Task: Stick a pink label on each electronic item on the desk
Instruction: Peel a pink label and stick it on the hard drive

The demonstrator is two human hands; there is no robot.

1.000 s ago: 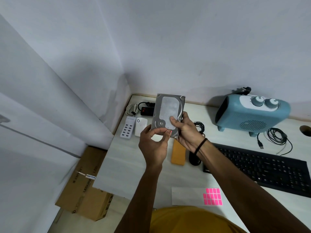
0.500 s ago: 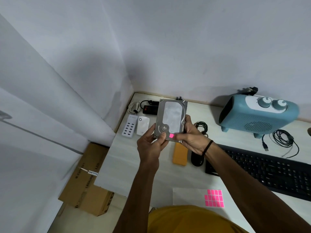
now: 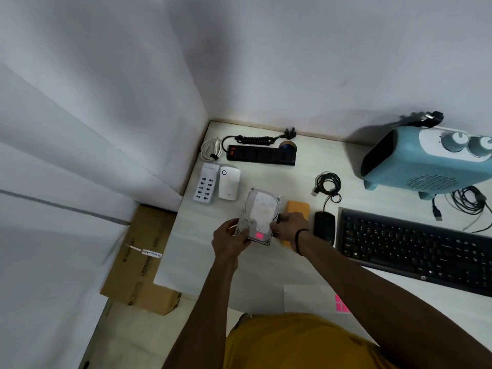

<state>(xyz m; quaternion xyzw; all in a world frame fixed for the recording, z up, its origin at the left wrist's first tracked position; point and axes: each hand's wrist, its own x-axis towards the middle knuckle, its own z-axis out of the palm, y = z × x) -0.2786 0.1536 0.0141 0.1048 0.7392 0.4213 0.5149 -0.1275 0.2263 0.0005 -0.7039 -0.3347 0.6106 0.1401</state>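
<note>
While both hands (image 3: 231, 239) (image 3: 288, 227) grip its edges, labelled hard drive (image 3: 259, 215) above bare desk (image 3: 202, 262).

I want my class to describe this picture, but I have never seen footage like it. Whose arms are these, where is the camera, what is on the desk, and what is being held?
The camera sits on a person's head, looking down at their own arms. The left hand and right hand hold a hard drive carrying a pink label. On the desk lie a power strip, a keyboard, a mouse, a blue heater and a sheet of pink labels.
</note>
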